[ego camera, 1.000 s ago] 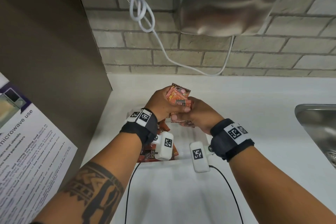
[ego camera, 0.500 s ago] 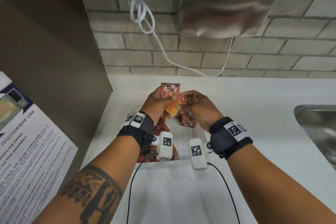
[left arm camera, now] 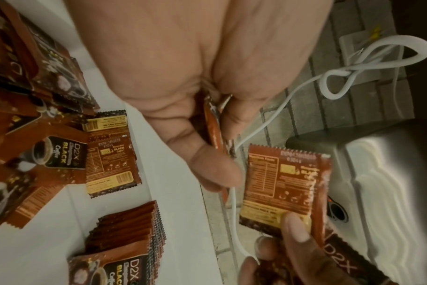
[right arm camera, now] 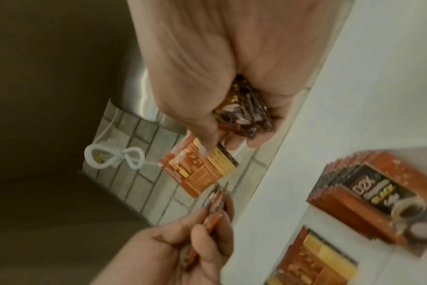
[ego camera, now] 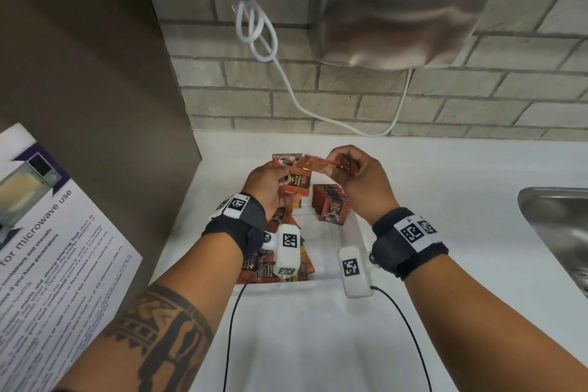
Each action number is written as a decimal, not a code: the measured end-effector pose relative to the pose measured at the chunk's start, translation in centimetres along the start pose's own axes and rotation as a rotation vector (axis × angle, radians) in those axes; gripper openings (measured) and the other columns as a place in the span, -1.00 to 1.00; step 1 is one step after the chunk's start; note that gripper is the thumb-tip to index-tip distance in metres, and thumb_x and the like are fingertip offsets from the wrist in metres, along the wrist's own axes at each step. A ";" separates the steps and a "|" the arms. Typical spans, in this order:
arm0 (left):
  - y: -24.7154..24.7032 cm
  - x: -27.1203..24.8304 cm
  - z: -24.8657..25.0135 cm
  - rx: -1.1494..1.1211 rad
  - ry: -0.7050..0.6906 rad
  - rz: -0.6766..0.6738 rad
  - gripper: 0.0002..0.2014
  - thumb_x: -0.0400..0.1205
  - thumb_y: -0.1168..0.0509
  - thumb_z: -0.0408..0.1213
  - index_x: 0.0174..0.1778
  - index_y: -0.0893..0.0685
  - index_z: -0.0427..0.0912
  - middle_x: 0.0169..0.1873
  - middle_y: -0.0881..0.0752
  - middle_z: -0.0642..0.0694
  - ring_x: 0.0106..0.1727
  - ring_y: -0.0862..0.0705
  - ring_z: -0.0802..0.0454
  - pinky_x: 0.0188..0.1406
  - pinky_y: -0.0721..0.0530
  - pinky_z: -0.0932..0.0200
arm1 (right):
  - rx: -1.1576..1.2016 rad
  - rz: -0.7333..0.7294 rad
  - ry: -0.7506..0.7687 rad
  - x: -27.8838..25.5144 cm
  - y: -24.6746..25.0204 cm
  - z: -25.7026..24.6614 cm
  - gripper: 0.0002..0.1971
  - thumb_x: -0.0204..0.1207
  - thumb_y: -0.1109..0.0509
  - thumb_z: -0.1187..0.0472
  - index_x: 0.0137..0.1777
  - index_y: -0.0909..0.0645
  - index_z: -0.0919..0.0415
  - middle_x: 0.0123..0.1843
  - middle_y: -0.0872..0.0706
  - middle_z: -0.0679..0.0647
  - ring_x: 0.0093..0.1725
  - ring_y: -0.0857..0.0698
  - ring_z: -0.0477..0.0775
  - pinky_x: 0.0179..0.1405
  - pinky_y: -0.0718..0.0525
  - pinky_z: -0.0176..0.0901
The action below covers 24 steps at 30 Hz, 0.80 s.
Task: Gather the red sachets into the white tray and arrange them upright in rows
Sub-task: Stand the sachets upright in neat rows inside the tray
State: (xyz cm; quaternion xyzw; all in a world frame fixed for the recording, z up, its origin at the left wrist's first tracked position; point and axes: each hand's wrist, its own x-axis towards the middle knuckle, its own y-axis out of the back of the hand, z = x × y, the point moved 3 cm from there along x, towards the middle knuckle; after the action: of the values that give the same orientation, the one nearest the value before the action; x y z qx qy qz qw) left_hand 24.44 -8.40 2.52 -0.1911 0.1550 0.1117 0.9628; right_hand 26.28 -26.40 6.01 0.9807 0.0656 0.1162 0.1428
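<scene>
Over the white tray point(ego camera: 331, 251), my left hand point(ego camera: 286, 183) grips a small stack of red sachets point(ego camera: 294, 189), seen edge-on between thumb and fingers in the left wrist view point(left arm camera: 215, 131). My right hand point(ego camera: 337, 165) holds a few sachets point(right arm camera: 244, 115) in its palm and pinches a single sachet point(ego camera: 315, 164) by one end, its printed back showing point(left arm camera: 285, 189). Below the right hand, a row of upright sachets point(ego camera: 331, 204) stands at the tray's far end. Several loose sachets point(ego camera: 273, 264) lie piled on the tray's left side, partly hidden by my left wrist.
A steel hand dryer point(ego camera: 404, 6) hangs on the brick wall above, its white cable point(ego camera: 254, 29) looping down. A brown panel point(ego camera: 79, 73) with a microwave notice point(ego camera: 47, 248) closes the left side. A steel sink point(ego camera: 560, 232) lies at the right of the white counter.
My hands, pressed together around one bundle of sachets, have moved apart. The right hand now holds a single sachet out to the right, and the upright row below shows.
</scene>
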 end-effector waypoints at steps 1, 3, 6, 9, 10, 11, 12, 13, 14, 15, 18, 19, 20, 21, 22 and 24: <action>-0.1 -0.1 0.0 -0.007 0.014 -0.022 -0.85 0.78 -0.22 -0.34 0.18 -0.64 -0.27 -0.10 -0.71 -0.21 -0.21 -0.75 -0.15 -0.52 -0.78 0.15 | -0.064 -0.008 0.067 -0.1 -0.1 -0.2 -0.80 0.52 -0.51 0.37 -0.12 -0.71 0.02 -0.08 -0.75 0.01 -0.07 -0.70 -0.07 0.04 -0.64 -0.26; -0.5 -0.4 0.1 -0.022 0.022 -0.075 -0.84 0.80 -0.17 -0.34 0.15 -0.65 -0.25 -0.09 -0.70 -0.21 -0.18 -0.75 -0.17 -0.48 -0.80 0.12 | -0.187 -0.030 0.162 -0.3 -0.5 -0.2 -0.78 0.49 -0.49 0.44 -0.14 -0.72 0.07 -0.05 -0.68 0.03 -0.07 -0.65 -0.14 0.01 -0.58 -0.40; -0.9 -0.6 0.1 -0.037 0.010 -0.121 -0.78 0.82 -0.12 -0.31 0.23 -0.65 -0.25 -0.03 -0.74 -0.26 -0.16 -0.75 -0.19 -0.47 -0.81 0.11 | -0.256 -0.045 0.183 -0.4 -0.7 0.5 -0.74 0.47 -0.47 0.52 -0.16 -0.74 0.11 -0.02 -0.61 0.01 -0.05 -0.64 -0.23 0.02 -0.50 -0.56; -0.7 -0.7 0.1 -0.066 0.001 -0.116 -0.73 0.83 -0.15 -0.21 0.28 -0.65 -0.27 0.01 -0.76 -0.31 -0.14 -0.77 -0.23 -0.50 -0.80 0.08 | -0.255 -0.040 0.159 -0.4 -0.7 1.0 -0.71 0.46 -0.45 0.54 -0.20 -0.74 0.09 -0.04 -0.61 -0.03 -0.02 -0.65 -0.22 0.00 -0.51 -0.58; -0.6 -0.7 0.1 -0.067 -0.002 -0.115 -0.72 0.82 -0.17 -0.16 0.24 -0.67 -0.27 -0.01 -0.77 -0.30 -0.15 -0.77 -0.23 -0.51 -0.79 0.09 | -0.254 -0.044 0.158 -0.5 -0.6 1.1 -0.69 0.46 -0.45 0.54 -0.22 -0.73 0.06 -0.05 -0.62 -0.04 -0.02 -0.65 -0.23 -0.01 -0.51 -0.59; -0.5 -0.7 0.0 -0.057 -0.005 -0.119 -0.70 0.81 -0.19 -0.11 0.19 -0.69 -0.25 -0.05 -0.79 -0.29 -0.15 -0.78 -0.23 -0.51 -0.79 0.10 | -0.254 -0.050 0.156 -0.5 -0.6 1.2 -0.67 0.47 -0.44 0.54 -0.23 -0.72 0.03 -0.05 -0.63 -0.05 -0.03 -0.65 -0.22 -0.02 -0.51 -0.59; -0.5 -0.6 0.0 -0.035 -0.010 -0.127 -0.69 0.80 -0.20 -0.08 0.18 -0.69 -0.24 -0.06 -0.80 -0.28 -0.16 -0.79 -0.21 -0.50 -0.78 0.11 | -0.256 -0.056 0.155 -0.5 -0.6 1.2 -0.65 0.48 -0.44 0.53 -0.24 -0.71 0.00 -0.05 -0.64 -0.05 -0.03 -0.66 -0.20 -0.03 -0.52 -0.58; -0.5 -0.6 0.0 -0.003 -0.017 -0.137 -0.70 0.79 -0.22 -0.09 0.22 -0.69 -0.24 -0.04 -0.80 -0.27 -0.15 -0.80 -0.18 -0.49 -0.78 0.12 | -0.258 -0.060 0.155 -0.5 -0.6 1.3 -0.64 0.49 -0.43 0.53 -0.25 -0.71 -0.02 -0.04 -0.66 -0.04 -0.02 -0.67 -0.18 -0.04 -0.53 -0.58; -0.5 -0.5 -0.1 0.033 -0.026 -0.145 -0.70 0.79 -0.24 -0.13 0.28 -0.67 -0.26 0.01 -0.78 -0.28 -0.14 -0.81 -0.16 -0.48 -0.79 0.14 | -0.258 -0.060 0.151 -0.5 -0.6 1.3 -0.63 0.50 -0.42 0.52 -0.25 -0.70 -0.04 -0.03 -0.68 -0.04 0.00 -0.69 -0.17 -0.03 -0.53 -0.57; -0.5 -0.3 -0.3 0.067 -0.033 -0.148 -0.71 0.78 -0.26 -0.20 0.35 -0.64 -0.27 0.06 -0.76 -0.29 -0.13 -0.81 -0.13 -0.46 -0.79 0.14 | -0.246 -0.055 0.142 -0.5 -0.6 1.4 -0.63 0.51 -0.41 0.50 -0.23 -0.70 -0.05 -0.03 -0.71 -0.06 0.01 -0.70 -0.16 -0.02 -0.55 -0.53; -0.3 0.1 -0.6 0.170 -0.075 -0.149 -0.73 0.76 -0.29 -0.30 0.37 -0.62 -0.26 0.11 -0.74 -0.29 -0.13 -0.81 -0.13 -0.45 -0.79 0.15 | -0.147 -0.011 0.038 -0.1 -0.5 2.2 -0.63 0.57 -0.31 0.50 -0.12 -0.71 -0.06 -0.05 -0.78 -0.10 0.02 -0.75 -0.10 0.02 -0.74 -0.16; -0.2 0.3 -0.5 0.227 -0.103 -0.156 -0.75 0.75 -0.31 -0.30 0.34 -0.63 -0.22 0.11 -0.75 -0.28 -0.12 -0.81 -0.14 -0.47 -0.77 0.16 | -0.075 0.010 -0.019 0.2 -0.3 2.6 -0.62 0.58 -0.29 0.50 -0.07 -0.72 -0.04 -0.08 -0.78 -0.08 0.00 -0.77 -0.05 0.04 -0.79 0.02; -0.1 0.3 -0.4 0.293 -0.135 -0.167 -0.77 0.73 -0.34 -0.31 0.31 -0.64 -0.17 0.10 -0.77 -0.25 -0.11 -0.81 -0.13 -0.49 -0.76 0.18 | 0.000 0.038 -0.084 0.4 -0.1 2.7 -0.62 0.58 -0.27 0.50 -0.03 -0.72 -0.03 -0.10 -0.77 -0.02 -0.03 -0.77 0.02 0.06 -0.80 0.18; 0.0 0.3 -0.2 0.366 -0.166 -0.180 -0.77 0.71 -0.37 -0.31 0.28 -0.64 -0.12 0.08 -0.78 -0.20 -0.12 -0.81 -0.10 -0.50 -0.74 0.19 | 0.089 0.053 -0.144 0.6 0.2 2.7 -0.67 0.61 -0.29 0.44 0.03 -0.72 -0.03 -0.11 -0.77 0.05 -0.04 -0.78 0.09 0.08 -0.79 0.29; -0.1 0.2 0.0 0.441 -0.194 -0.198 -0.75 0.68 -0.41 -0.32 0.27 -0.64 -0.09 0.05 -0.80 -0.15 -0.14 -0.82 -0.05 -0.50 -0.73 0.19 | 0.150 0.035 -0.201 0.6 0.4 2.5 -0.78 0.65 -0.35 0.31 0.11 -0.70 -0.03 -0.09 -0.78 0.11 -0.03 -0.80 0.14 0.12 -0.77 0.33; -0.3 0.0 0.4 0.548 -0.252 -0.239 -0.71 0.65 -0.46 -0.31 0.28 -0.65 -0.08 0.01 -0.82 -0.09 -0.19 -0.83 0.04 -0.49 -0.72 0.20 | 0.127 -0.118 -0.283 0.9 0.4 2.4 -0.68 0.58 -0.49 -0.05 0.28 -0.61 -0.06 0.06 -0.78 0.18 0.06 -0.82 0.13 0.20 -0.76 0.27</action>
State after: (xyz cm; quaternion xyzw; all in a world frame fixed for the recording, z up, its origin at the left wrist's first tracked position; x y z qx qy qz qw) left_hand 24.60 -8.53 3.01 0.0739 0.0352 -0.0254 0.9963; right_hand 27.76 -27.26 4.10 0.9888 0.1097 -0.0362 0.0949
